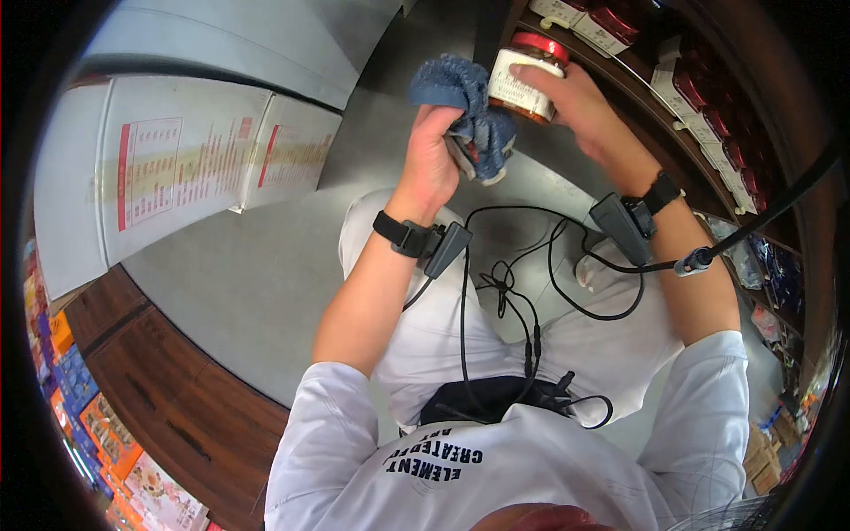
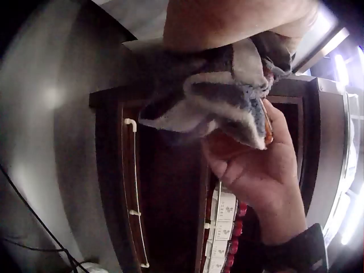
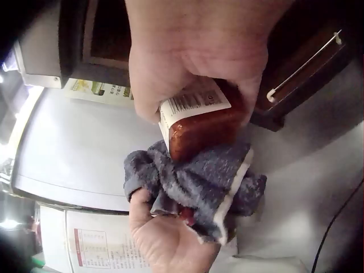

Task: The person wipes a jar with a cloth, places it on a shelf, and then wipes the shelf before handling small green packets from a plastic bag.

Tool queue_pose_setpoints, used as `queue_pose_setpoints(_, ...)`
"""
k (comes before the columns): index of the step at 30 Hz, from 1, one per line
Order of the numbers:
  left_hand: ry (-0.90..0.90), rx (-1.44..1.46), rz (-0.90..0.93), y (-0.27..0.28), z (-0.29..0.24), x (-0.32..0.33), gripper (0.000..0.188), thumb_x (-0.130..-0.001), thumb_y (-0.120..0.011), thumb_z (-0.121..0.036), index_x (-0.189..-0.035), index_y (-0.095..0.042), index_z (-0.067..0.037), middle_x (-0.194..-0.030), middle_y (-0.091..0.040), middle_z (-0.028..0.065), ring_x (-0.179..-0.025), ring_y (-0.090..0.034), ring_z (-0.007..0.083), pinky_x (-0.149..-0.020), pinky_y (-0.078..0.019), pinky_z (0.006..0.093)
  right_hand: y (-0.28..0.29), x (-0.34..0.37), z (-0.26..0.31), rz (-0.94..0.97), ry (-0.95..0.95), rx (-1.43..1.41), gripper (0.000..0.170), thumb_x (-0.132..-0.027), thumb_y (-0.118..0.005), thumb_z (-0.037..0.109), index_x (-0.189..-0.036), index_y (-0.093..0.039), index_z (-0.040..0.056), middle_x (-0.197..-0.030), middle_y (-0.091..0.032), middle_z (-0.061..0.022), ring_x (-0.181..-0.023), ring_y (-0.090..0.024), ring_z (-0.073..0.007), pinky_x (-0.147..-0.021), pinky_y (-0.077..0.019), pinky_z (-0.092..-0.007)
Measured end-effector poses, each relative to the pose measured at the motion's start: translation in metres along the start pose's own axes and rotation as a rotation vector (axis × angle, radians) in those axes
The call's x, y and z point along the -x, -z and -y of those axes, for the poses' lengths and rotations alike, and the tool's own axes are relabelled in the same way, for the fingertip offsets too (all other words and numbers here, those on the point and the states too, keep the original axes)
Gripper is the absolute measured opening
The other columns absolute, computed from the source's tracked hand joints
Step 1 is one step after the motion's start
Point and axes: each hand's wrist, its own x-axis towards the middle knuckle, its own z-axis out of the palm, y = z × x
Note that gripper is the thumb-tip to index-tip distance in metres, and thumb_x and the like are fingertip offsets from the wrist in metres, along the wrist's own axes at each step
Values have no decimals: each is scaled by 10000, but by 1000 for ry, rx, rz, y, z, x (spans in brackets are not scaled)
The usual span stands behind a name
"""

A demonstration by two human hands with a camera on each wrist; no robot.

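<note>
A glass jar (image 1: 522, 87) with a red lid, white label and reddish-brown contents is gripped by my right hand (image 1: 575, 102), fingers and thumb around its sides. In the right wrist view the jar's base (image 3: 199, 133) faces the cloth, right hand (image 3: 196, 51) above it. My left hand (image 1: 431, 159) holds a bunched blue-grey cloth (image 1: 460, 97) with a pale edge, just beside the jar. In the left wrist view the cloth (image 2: 227, 102) covers most of the jar, between left hand (image 2: 233, 23) and right hand (image 2: 261, 176).
On the right a dark wooden shelf (image 1: 637, 84) carries rows of red-lidded jars (image 1: 708, 128) behind a thin rail. White cartons (image 1: 177, 168) with red print stand on the left, above a brown wooden surface (image 1: 168, 354). Black cables (image 1: 549, 208) hang between the forearms.
</note>
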Motion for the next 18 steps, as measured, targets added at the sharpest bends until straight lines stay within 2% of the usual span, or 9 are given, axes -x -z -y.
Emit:
queue_pose_setpoints(2,-68,-42,130,4,-4,-2,263,-853,-578,-114,-1114,-591,-81,-1064,-618,23,-1003,-568,158,-921,-417,324,-3,-2,3,-6,32,-23,426,-770,-744,323,-1037,-631,11,-934,-678,-86,-836,-649,-155,-743,-505,-293)
queue_pose_setpoints(4,-76,-30,120,7,0,-5,268,-846,-597,-104,-1112,-593,-83,-1071,-617,19,-994,-571,154,-918,-416,319,-8,-2,10,9,46,-53,441,-766,-748,322,-1047,-620,7,-942,-675,-87,-838,-649,-158,-748,-507,-299)
queue_pose_setpoints(7,-53,-5,127,6,1,-6,313,-829,-635,-55,-1137,-580,-82,-1084,-618,21,-994,-576,150,-928,-410,301,-10,-3,7,-93,96,-39,470,-757,-759,306,-1071,-587,1,-959,-664,-97,-840,-650,-169,-755,-515,-305)
queue_pose_setpoints(9,-82,-126,200,6,5,-7,397,-824,-655,-31,-1200,-535,-72,-1086,-615,24,-1004,-579,139,-929,-425,293,-10,-1,5,-77,163,-17,484,-750,-766,267,-1086,-557,-12,-987,-651,-118,-870,-643,-172,-755,-519,-301)
queue_pose_setpoints(13,-128,-288,201,2,10,-4,485,-812,-688,-33,-1252,-483,-48,-1081,-609,25,-1010,-579,129,-910,-452,288,-16,3,-1,-172,197,104,528,-739,-773,245,-1096,-519,-50,-1004,-642,-146,-882,-637,-177,-758,-523,-306)
queue_pose_setpoints(15,-204,-354,175,1,12,-5,506,-809,-712,-76,-1252,-473,-25,-1062,-608,29,-999,-581,124,-868,-479,282,-19,2,-9,-219,296,232,596,-727,-782,242,-1116,-470,-85,-1014,-634,-162,-886,-634,-184,-765,-523,-316)
queue_pose_setpoints(16,-204,-354,175,1,12,-5,506,-809,-712,-76,-1252,-473,-25,-1062,-608,29,-999,-581,124,-868,-479,282,-19,1,-9,-197,297,223,642,-718,-791,250,-1128,-440,-98,-1009,-632,-167,-882,-635,-187,-764,-523,-317)
queue_pose_setpoints(18,-271,-440,170,0,10,-6,474,-805,-722,-98,-1210,-491,-12,-1051,-608,38,-976,-578,119,-854,-479,279,-18,4,-3,-188,276,191,627,-723,-790,249,-1125,-450,-92,-1010,-633,-163,-892,-633,-183,-764,-524,-313)
